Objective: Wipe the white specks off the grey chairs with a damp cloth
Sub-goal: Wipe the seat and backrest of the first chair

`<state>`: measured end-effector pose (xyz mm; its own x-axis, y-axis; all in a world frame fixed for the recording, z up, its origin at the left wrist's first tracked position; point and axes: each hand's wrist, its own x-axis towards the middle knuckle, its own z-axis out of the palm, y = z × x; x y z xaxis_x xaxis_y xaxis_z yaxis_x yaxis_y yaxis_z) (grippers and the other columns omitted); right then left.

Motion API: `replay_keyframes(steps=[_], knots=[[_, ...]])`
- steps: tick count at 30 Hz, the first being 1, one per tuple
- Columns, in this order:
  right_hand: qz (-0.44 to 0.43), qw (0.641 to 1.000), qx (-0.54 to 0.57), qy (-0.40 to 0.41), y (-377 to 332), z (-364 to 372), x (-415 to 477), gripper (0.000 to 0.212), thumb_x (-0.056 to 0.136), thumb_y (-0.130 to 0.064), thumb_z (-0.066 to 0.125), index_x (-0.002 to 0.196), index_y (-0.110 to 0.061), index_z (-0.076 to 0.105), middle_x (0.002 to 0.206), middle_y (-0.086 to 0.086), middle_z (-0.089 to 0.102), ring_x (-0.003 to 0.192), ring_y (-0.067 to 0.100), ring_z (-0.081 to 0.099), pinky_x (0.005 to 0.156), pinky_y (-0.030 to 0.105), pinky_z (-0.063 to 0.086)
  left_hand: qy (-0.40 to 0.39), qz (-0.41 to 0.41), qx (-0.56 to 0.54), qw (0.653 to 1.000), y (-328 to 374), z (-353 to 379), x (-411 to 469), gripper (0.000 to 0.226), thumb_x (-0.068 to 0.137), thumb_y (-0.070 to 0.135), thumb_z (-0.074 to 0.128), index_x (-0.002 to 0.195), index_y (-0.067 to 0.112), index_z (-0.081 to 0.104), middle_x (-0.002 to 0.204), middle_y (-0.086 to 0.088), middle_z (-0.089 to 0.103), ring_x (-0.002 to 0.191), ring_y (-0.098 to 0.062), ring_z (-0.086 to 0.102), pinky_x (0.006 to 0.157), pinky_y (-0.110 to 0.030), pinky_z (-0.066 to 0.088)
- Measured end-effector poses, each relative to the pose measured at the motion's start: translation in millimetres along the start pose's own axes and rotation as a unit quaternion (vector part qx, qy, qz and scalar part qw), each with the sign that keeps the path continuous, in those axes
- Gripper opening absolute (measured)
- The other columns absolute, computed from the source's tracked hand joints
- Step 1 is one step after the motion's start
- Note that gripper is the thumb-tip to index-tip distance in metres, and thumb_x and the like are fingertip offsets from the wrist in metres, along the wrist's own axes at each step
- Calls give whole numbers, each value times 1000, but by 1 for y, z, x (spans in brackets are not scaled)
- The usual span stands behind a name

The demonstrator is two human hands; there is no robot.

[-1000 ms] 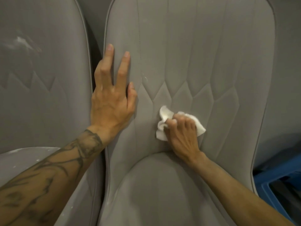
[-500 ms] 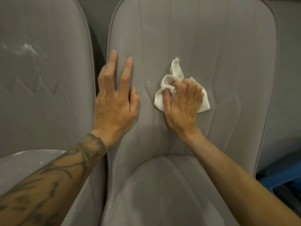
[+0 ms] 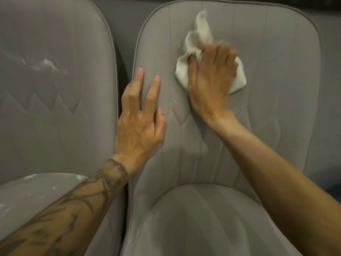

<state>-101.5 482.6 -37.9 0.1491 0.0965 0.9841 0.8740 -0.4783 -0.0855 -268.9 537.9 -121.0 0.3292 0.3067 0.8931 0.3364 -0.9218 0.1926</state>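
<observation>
Two grey upholstered chairs stand side by side. On the upper backrest of the right chair (image 3: 273, 85), my right hand (image 3: 210, 78) grips a crumpled white cloth (image 3: 195, 47) and presses it to the fabric; the fingers are motion-blurred. My left hand (image 3: 140, 122) rests flat, fingers straight, on the left edge of that same backrest. A small white speck (image 3: 174, 102) shows on the fabric between the two hands. The left chair (image 3: 55, 108) carries a white smear (image 3: 46, 64) on its backrest and white specks (image 3: 53, 187) along its seat.
A dark narrow gap (image 3: 122, 74) separates the two backrests. The right chair's seat cushion (image 3: 203, 222) fills the lower middle. A dark bluish patch (image 3: 332, 180) shows beyond the right chair's edge.
My right hand has swept the cloth upward, from the lower backrest near the seat to the upper backrest. My left hand has stayed on the backrest's left edge. The view has tilted up slightly.
</observation>
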Motion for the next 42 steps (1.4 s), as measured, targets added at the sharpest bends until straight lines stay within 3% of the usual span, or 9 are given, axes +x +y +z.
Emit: replay_keyframes(steps=[5,12,16,18,23,29,35,40,42], knots=[[-139,980,43,-134,9,-26,-45,27,100,-33,47,111,-10,57,111,18,58,99,34,49,85,45,35,1,-12,-32,999,2,-2,1,75,96,17,57,163,7,25,170,-16,18,157,-32,25,115,-51,43],[5,999,23,-45,-22,3,47,38,101,-39,38,111,-11,61,112,14,59,98,33,53,83,42,37,18,-12,-32,999,-1,-2,3,76,95,17,54,162,-1,22,170,-19,17,159,-27,19,128,-36,27],[-140,973,94,-161,-26,-25,-14,34,102,-36,40,115,-10,59,113,15,55,99,33,50,84,43,36,0,-20,-54,998,-4,-2,5,73,98,15,52,163,0,21,171,-17,15,160,-22,15,129,-31,19],[-164,971,84,-150,-21,-24,10,34,101,-37,41,113,-10,59,111,16,56,96,33,51,81,42,34,-11,-21,-54,998,-4,-5,4,73,99,16,50,163,1,19,172,-15,14,160,-23,15,129,-33,20],[-31,995,67,-74,-45,3,69,35,100,-39,40,111,-12,60,113,12,57,99,27,52,82,34,36,-35,8,-39,999,-13,-15,4,69,103,24,44,164,4,20,172,-14,15,160,-21,19,129,-37,24],[-177,958,142,-177,-45,-28,-1,29,101,-35,44,111,-12,57,108,12,54,94,28,47,84,39,34,-86,98,59,990,-41,-43,6,62,108,33,36,164,9,25,173,-7,19,158,-16,25,128,-51,20],[-22,989,118,-88,-57,-1,45,32,99,-37,44,109,-11,59,109,12,56,95,28,50,82,36,35,-71,95,109,987,-73,-43,29,64,110,51,23,166,19,22,173,2,23,159,-13,20,126,-64,1],[-129,953,188,-200,-59,-34,-37,27,99,-33,47,113,-12,58,110,11,53,98,29,48,86,42,38,-37,78,99,991,-78,-28,26,63,111,50,20,164,17,29,169,5,32,159,-11,19,126,-65,1],[-138,965,148,-169,-51,-24,-11,29,100,-35,45,112,-12,59,109,12,55,97,31,50,85,43,37,-25,81,106,991,-79,-27,26,62,111,51,23,164,19,28,169,7,31,159,-11,19,127,-64,1]])
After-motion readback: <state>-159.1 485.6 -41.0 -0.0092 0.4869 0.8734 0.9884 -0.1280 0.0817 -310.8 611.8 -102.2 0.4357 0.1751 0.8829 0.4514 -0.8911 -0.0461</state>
